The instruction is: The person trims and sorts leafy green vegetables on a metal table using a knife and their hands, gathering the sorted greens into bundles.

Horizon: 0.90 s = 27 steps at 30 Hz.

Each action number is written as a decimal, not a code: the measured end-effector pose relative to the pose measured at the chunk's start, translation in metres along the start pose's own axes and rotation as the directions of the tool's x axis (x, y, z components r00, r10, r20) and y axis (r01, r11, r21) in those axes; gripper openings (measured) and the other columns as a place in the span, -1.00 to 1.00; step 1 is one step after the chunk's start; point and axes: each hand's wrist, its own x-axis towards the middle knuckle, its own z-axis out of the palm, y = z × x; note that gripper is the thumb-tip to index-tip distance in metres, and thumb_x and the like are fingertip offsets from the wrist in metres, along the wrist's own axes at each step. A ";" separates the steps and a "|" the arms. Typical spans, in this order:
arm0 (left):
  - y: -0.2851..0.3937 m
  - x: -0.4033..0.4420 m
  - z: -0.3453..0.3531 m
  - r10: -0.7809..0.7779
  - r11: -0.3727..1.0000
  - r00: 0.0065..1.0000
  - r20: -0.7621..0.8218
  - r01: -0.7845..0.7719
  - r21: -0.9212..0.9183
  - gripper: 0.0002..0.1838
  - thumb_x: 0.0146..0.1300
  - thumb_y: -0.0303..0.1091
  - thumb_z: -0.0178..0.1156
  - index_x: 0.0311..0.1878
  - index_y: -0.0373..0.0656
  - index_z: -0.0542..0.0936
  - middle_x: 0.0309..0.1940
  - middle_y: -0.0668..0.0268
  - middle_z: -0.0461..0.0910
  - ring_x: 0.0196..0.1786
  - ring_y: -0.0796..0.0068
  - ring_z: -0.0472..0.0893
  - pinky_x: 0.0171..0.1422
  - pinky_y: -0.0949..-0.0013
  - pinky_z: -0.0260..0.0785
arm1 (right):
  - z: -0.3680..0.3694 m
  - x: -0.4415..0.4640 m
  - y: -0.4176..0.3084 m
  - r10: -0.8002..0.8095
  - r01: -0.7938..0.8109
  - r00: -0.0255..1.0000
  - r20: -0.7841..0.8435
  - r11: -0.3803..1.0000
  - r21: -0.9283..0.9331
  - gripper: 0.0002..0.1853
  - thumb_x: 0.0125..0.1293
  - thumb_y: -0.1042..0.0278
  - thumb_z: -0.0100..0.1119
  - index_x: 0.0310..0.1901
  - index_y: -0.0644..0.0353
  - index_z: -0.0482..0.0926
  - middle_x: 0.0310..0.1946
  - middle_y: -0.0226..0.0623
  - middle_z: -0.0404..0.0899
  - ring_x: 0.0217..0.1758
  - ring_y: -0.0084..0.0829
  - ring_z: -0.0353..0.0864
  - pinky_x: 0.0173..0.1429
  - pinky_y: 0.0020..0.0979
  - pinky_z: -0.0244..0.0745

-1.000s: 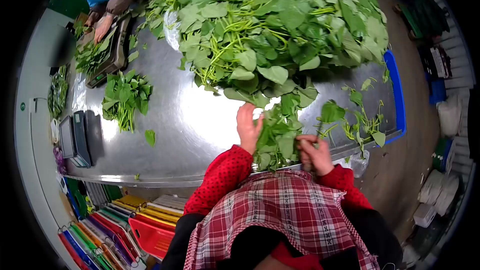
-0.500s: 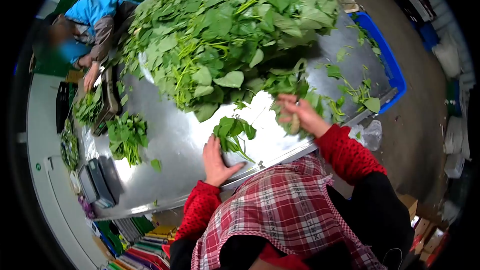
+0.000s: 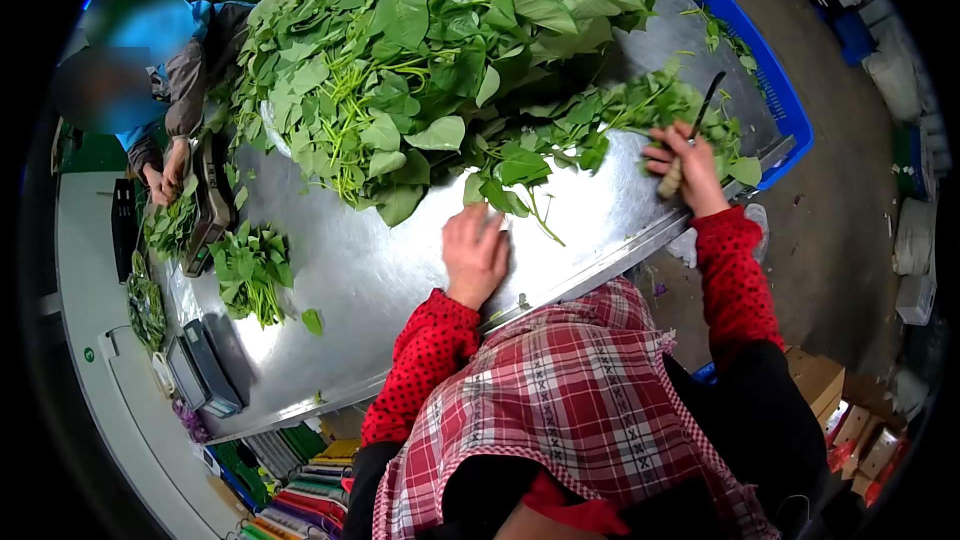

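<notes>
My right hand (image 3: 692, 168) grips a knife (image 3: 708, 105) with a thin dark blade pointing up and a pale handle below the palm. It is over the right part of the metal table, beside loose leafy stems (image 3: 650, 100). My left hand (image 3: 475, 255) rests palm down near the table's front edge, fingers extended forward and seemingly empty. Just beyond its fingertips lies a small sprig of green leaves (image 3: 520, 180), its bare stem trailing toward me. Behind both hands rises a large heap of leafy greens (image 3: 420, 60).
A blue crate (image 3: 785, 110) with leaf scraps adjoins the table's right end. At left, a tied bunch of greens (image 3: 250, 270) lies near a grey scale-like box (image 3: 205, 370). Across the table, a co-worker in blue (image 3: 165, 30) handles greens beside a dark tray (image 3: 208, 200).
My right hand has moved right and the knife blade now shows clearly. Leafy stems now stretch along the heap's front to the right. My left hand has shifted forward and right.
</notes>
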 end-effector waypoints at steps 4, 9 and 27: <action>0.018 0.021 0.031 0.183 0.981 0.946 0.269 -0.158 -0.113 -0.72 -0.02 -0.48 0.26 -0.15 -0.16 0.61 0.03 0.10 0.52 0.04 0.16 0.50 0.05 0.17 0.35 | 0.033 -0.041 -0.017 -0.013 0.041 0.992 0.123 0.973 -0.229 -0.67 0.36 0.38 0.16 0.10 0.32 0.52 -0.37 -0.28 0.65 -0.60 -0.63 0.50 -0.55 -0.56 0.44; 0.011 0.033 0.016 0.235 0.965 0.946 0.224 -0.254 0.062 -0.77 0.06 -0.40 0.13 -0.18 -0.18 0.55 0.05 0.13 0.50 0.16 0.13 0.47 0.20 0.13 0.30 | 0.074 -0.086 0.036 0.132 0.011 0.941 0.310 0.907 -0.421 -0.66 0.32 0.37 0.24 0.07 0.35 0.55 -0.39 -0.34 0.67 -0.62 -0.73 0.38 -0.56 -0.61 0.34; 0.021 0.014 -0.076 -0.599 -0.076 0.561 0.571 0.670 -0.738 -0.85 0.44 -0.37 0.11 -0.11 -0.23 0.58 -0.42 0.48 0.52 -0.44 0.74 0.41 -0.32 0.62 0.29 | 0.157 -0.106 0.013 -0.514 0.820 0.570 0.641 0.307 -0.482 -0.76 0.14 0.36 0.35 -0.12 0.09 0.67 -0.53 -0.29 0.51 -0.52 -0.31 0.55 -0.44 -0.35 0.43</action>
